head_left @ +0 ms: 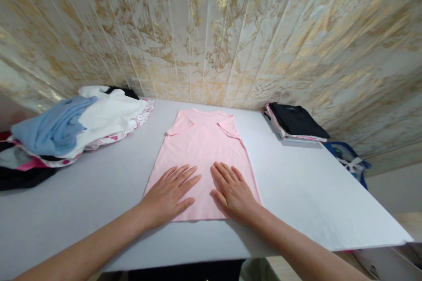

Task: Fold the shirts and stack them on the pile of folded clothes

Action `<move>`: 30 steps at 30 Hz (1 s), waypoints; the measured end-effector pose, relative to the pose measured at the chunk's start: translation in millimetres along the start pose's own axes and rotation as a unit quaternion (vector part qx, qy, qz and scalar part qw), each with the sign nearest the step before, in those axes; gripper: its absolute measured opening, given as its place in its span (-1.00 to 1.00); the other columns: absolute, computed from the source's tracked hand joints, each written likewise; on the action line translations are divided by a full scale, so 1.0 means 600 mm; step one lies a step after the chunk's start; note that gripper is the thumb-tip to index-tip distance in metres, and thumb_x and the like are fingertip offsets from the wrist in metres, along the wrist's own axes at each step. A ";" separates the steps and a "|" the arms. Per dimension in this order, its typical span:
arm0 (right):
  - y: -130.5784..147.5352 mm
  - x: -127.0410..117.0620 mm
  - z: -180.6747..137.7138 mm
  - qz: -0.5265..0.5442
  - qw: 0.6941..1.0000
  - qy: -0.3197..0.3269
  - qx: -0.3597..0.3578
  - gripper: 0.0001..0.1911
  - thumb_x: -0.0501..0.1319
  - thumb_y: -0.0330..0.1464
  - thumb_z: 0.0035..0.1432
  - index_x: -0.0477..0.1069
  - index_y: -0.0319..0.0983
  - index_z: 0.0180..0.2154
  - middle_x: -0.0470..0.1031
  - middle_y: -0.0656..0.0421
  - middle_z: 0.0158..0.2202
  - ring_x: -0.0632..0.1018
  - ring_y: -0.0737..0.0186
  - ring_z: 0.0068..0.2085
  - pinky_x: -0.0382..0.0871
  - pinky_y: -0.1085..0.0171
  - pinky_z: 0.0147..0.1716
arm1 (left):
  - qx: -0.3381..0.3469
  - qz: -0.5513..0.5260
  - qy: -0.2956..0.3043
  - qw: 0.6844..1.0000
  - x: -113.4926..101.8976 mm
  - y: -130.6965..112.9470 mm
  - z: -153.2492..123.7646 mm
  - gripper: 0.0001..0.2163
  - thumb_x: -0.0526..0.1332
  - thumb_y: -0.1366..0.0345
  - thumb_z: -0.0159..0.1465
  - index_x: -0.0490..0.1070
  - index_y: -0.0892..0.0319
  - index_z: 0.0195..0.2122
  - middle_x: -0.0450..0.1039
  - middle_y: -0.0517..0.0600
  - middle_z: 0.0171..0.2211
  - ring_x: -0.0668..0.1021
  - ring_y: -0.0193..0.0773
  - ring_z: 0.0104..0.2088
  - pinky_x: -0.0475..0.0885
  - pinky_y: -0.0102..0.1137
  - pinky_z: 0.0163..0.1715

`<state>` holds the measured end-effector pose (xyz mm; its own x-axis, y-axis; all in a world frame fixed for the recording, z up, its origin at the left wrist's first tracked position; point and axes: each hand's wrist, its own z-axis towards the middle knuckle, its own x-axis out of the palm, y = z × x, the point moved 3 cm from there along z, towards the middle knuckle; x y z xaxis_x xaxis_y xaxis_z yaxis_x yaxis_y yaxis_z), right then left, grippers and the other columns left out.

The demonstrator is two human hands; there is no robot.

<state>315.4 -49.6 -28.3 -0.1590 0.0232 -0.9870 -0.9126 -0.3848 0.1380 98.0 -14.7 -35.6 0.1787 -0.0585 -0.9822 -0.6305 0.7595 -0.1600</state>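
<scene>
A pink short-sleeved T-shirt (204, 149) lies spread flat on the white table, its neckline toward the wall and its hem toward me. Both sleeves rest folded in over the body of the shirt. My left hand (169, 193) is pressed flat on the lower left part of the fabric, fingers spread. On the lower right part lies my right hand (234, 191), palm down, its fingers stretched out and the thumb apart. Neither hand grips the cloth.
A loose heap of clothes (105, 116), with a blue garment (52, 125) on it, sits at the left. Folded clothes topped by a black one (296, 120) are stacked at the back right. A patterned wall (211, 35) bounds the table (296, 197) behind.
</scene>
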 end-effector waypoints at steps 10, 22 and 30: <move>-0.053 -0.042 -0.047 0.060 0.998 -0.006 0.016 -0.52 0.05 -0.28 0.29 0.24 -0.13 0.23 0.30 0.11 0.24 0.33 0.15 0.22 0.22 0.12 0.18 | -0.001 -0.030 -0.005 1.000 0.000 0.013 0.003 -0.49 0.01 -0.03 0.33 0.14 -0.13 0.30 0.13 -0.07 0.33 0.23 -0.08 0.30 0.09 -0.10 0.25; -0.213 -0.054 0.141 0.019 0.960 -0.127 0.249 -0.77 0.05 -0.40 0.27 0.41 -0.17 -0.09 0.42 0.11 -0.08 0.48 0.23 -0.12 0.29 0.33 -0.25 | -0.056 -0.101 -0.052 0.992 -0.035 0.047 0.167 -0.70 0.03 0.18 0.36 0.44 0.11 0.00 0.42 0.07 0.11 0.43 -0.09 0.13 0.29 -0.14 0.14; -0.259 -0.025 0.171 0.119 0.940 -0.137 0.289 -0.86 0.12 -0.41 0.17 0.38 -0.16 -0.21 0.45 0.18 -0.23 0.47 0.28 -0.24 0.23 0.34 -0.32 | -0.039 -0.107 -0.135 0.984 0.002 0.066 0.162 -0.73 0.03 0.21 0.40 0.37 0.12 0.04 0.40 0.04 0.09 0.39 -0.15 0.13 0.27 -0.15 0.15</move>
<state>420.8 104.8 -26.5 -0.4031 0.2682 -0.8749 -0.8782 0.1554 0.4523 146.8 78.2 -33.3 0.5011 -0.0285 -0.8649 -0.6109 0.6963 -0.3769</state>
